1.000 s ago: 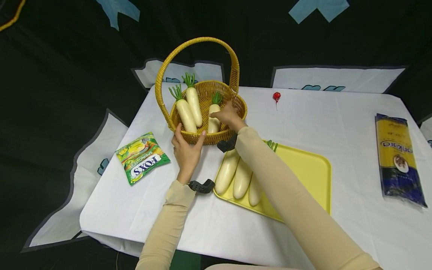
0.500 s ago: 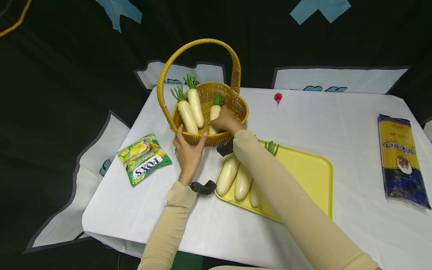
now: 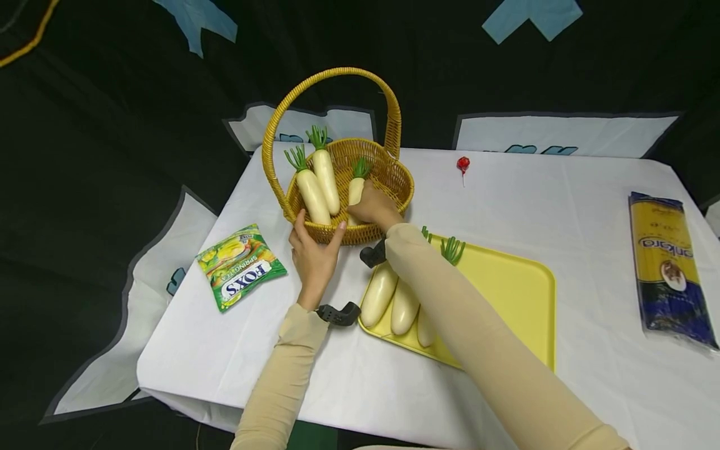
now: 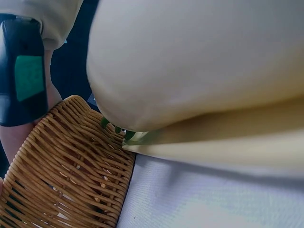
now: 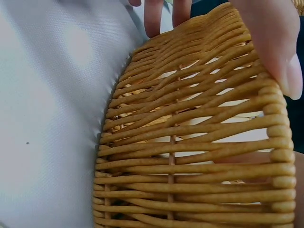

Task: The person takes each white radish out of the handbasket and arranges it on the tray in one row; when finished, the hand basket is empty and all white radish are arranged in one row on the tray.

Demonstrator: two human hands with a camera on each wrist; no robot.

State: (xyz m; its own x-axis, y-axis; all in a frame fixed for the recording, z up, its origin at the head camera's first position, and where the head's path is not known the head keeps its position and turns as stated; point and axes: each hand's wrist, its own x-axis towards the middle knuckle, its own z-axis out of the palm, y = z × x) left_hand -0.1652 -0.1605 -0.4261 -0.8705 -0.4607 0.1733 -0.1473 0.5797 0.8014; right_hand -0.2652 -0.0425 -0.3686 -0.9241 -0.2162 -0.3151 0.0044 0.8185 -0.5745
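Note:
A yellow wicker basket (image 3: 405, 181) with a tall arched handle stands at the back left of the table. Two white radishes (image 3: 312, 195) with green tops lean side by side in its left half. Reaching inside from the right, my right hand (image 3: 374, 205) grips a third white radish (image 3: 354, 190), whose lower part is partly hidden by the fingers. My left hand (image 3: 316, 259) rests against the basket's near side, fingers spread and thumb at the rim. In the right wrist view, the left thumb (image 5: 290, 78) lies over the rim. A beige sleeve (image 4: 199, 61) fills much of the left wrist view.
Three more white radishes (image 3: 378, 297) lie on a yellow tray (image 3: 506, 294), partly under the right forearm. A green candy bag (image 3: 240, 267) lies left of the basket. A red lollipop (image 3: 463, 164) lies behind the tray, and a yellow-and-blue packet (image 3: 669, 269) at far right.
My right hand has closed in around the third radish and moved slightly lower in the basket. My left hand stays at the basket's near side.

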